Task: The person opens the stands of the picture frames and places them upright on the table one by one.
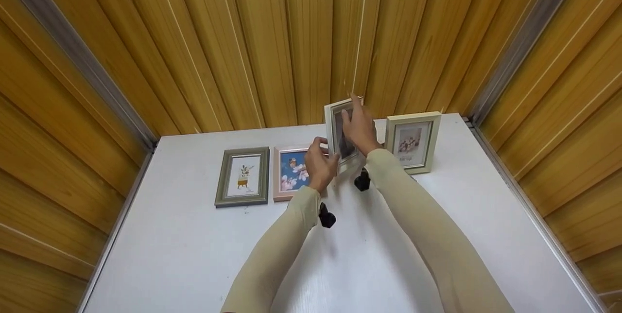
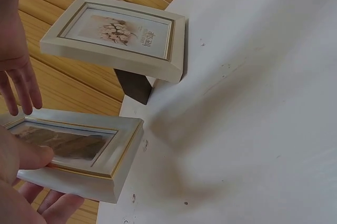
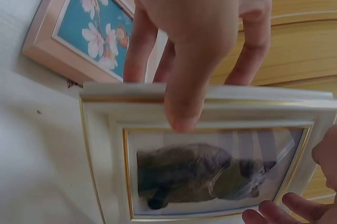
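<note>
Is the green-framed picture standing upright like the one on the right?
No. The green-framed picture lies flat on the white table, while the cream frame at the right stands upright on its stand.

Pink frame [image 1: 291, 174], blue floral picture

A small wood-panelled booth set up as a home-like display corner.

Vertical honey-coloured wooden wall panels [image 1: 272, 36] with grey metal corner strips [image 1: 73, 50] close in a plain white tabletop [image 1: 194, 254] on three sides; small framed pictures stand along its back edge, such as a grey-green wooden frame [image 1: 242, 176].
</note>
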A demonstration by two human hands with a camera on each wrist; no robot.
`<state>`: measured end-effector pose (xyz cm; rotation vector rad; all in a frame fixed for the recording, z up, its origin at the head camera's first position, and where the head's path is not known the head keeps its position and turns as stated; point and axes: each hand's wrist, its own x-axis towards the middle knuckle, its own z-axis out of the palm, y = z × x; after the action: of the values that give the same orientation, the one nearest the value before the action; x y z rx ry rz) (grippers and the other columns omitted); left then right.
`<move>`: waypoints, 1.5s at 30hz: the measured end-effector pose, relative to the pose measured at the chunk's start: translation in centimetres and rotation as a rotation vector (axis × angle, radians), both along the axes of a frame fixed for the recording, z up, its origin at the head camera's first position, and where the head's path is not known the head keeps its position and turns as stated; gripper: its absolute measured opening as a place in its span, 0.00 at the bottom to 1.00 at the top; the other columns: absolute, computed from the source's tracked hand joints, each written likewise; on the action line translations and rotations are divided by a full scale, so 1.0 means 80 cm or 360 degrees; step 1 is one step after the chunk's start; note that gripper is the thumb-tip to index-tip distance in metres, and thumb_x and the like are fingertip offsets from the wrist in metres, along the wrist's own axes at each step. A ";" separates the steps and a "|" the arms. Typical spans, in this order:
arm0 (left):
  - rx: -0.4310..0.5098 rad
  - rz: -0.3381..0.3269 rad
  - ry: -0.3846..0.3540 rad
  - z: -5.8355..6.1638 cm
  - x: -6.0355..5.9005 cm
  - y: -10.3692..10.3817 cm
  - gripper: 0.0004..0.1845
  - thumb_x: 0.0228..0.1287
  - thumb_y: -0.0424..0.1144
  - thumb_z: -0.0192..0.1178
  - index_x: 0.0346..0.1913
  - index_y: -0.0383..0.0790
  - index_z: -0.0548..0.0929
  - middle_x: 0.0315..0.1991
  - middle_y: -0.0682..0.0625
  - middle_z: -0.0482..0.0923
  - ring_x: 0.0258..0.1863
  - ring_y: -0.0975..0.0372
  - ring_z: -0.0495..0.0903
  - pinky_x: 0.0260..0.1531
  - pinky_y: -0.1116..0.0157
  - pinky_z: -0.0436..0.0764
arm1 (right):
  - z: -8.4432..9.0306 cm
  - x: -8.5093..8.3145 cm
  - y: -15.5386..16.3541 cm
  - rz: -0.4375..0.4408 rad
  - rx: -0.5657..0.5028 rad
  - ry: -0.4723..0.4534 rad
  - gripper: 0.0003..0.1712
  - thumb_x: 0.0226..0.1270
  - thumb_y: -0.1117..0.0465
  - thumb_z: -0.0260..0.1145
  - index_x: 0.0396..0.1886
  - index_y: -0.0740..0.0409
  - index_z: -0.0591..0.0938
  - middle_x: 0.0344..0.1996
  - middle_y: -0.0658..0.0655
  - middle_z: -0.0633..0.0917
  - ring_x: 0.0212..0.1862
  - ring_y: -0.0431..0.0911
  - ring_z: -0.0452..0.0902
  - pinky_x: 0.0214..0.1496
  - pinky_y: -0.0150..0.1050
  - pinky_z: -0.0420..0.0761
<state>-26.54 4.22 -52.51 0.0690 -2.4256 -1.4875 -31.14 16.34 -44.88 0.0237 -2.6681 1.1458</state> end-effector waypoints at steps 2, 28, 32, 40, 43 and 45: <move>0.0011 -0.0005 -0.0008 0.001 -0.001 0.001 0.18 0.56 0.30 0.72 0.49 0.40 0.82 0.38 0.45 0.86 0.36 0.56 0.85 0.38 0.56 0.83 | 0.003 0.001 -0.005 0.0022 0.0006 0.0009 0.33 0.84 0.53 0.52 0.82 0.50 0.58 0.72 0.64 0.71 0.70 0.61 0.70 0.66 0.59 0.72; 0.0052 0.0017 0.0045 0.000 0.004 0.010 0.15 0.61 0.33 0.72 0.49 0.42 0.82 0.40 0.42 0.86 0.37 0.56 0.85 0.32 0.59 0.83 | -0.004 0.023 -0.050 0.0106 -0.0024 0.0027 0.41 0.73 0.60 0.68 0.81 0.46 0.60 0.68 0.63 0.70 0.66 0.59 0.73 0.66 0.57 0.74; 0.0038 0.0030 0.0040 0.000 0.005 0.012 0.14 0.61 0.33 0.71 0.49 0.42 0.83 0.39 0.45 0.86 0.35 0.60 0.85 0.32 0.61 0.83 | -0.006 0.022 -0.052 0.0072 -0.0011 0.0049 0.41 0.73 0.64 0.68 0.80 0.45 0.62 0.65 0.64 0.73 0.63 0.59 0.76 0.63 0.57 0.77; 0.0040 0.0032 0.0016 -0.002 0.007 0.014 0.15 0.62 0.34 0.71 0.50 0.43 0.83 0.37 0.49 0.85 0.35 0.62 0.84 0.33 0.62 0.83 | -0.009 0.019 -0.050 0.0068 0.0072 0.0094 0.38 0.73 0.66 0.66 0.79 0.46 0.64 0.61 0.66 0.75 0.59 0.58 0.76 0.62 0.55 0.77; 0.0037 0.0039 0.0060 -0.005 0.006 0.015 0.14 0.60 0.34 0.70 0.49 0.42 0.84 0.34 0.49 0.85 0.34 0.60 0.85 0.32 0.60 0.83 | -0.010 0.019 -0.049 0.0068 0.0100 0.0093 0.38 0.73 0.65 0.66 0.79 0.46 0.64 0.58 0.65 0.76 0.55 0.57 0.77 0.60 0.54 0.78; 0.0022 0.0043 0.0070 -0.006 0.005 0.015 0.14 0.60 0.34 0.70 0.49 0.42 0.84 0.33 0.49 0.86 0.33 0.60 0.85 0.33 0.60 0.83 | -0.011 0.018 -0.048 0.0069 0.0116 0.0085 0.38 0.74 0.64 0.66 0.79 0.46 0.64 0.55 0.64 0.76 0.53 0.56 0.77 0.58 0.54 0.79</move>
<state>-26.13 5.38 -52.99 0.0707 -2.3705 -1.4789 -29.66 12.50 -45.74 0.1237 -2.6729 1.0450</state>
